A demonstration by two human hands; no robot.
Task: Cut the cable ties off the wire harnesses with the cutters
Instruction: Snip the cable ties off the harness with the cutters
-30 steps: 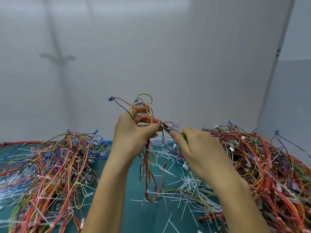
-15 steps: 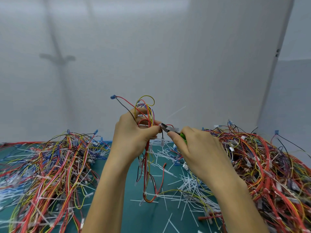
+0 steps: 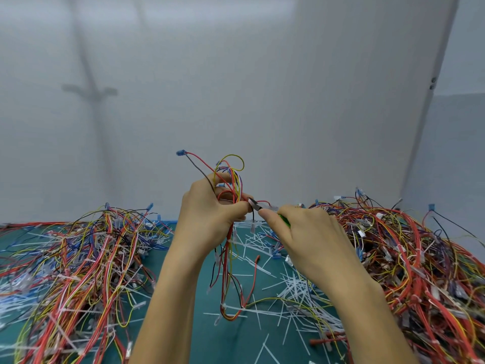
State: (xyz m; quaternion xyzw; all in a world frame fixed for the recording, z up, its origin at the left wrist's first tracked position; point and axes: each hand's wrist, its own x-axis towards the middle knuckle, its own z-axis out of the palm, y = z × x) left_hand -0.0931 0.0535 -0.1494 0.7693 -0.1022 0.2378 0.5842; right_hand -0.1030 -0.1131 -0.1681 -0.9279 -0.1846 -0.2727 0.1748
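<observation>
**Cutters nosed into the held harness, no snip showing yet**

Head view. Your left hand [image 3: 210, 214] has its grip clamped on a wire harness [image 3: 231, 261], held up over the middle of the green worktop [image 3: 236, 345]. The harness loops stand above your fingers and its tail hangs down to the mat. Your right hand [image 3: 307, 237] has its grip wrapped round the green-handled cutters [image 3: 256, 205]. Their metal nose sits right against the bundle, just beside your left thumb. Whether the blades are apart or together is too small to tell. The cable tie they are after is hidden among wires and fingers.

Little has shifted since a second ago. Your right hand has crept a touch leftward, bringing the nose closer into the wires. The blue connector [image 3: 180, 152] at the top of the harness has swung slightly right. No fresh tie has dropped that I can make out. My read is that you are lining up or squeezing this cut, not finished with it.

The left pile [image 3: 78, 258] of harnesses, the right pile [image 3: 406, 253] and the cut ties [image 3: 291, 285] littered between them lie as they did.
</observation>
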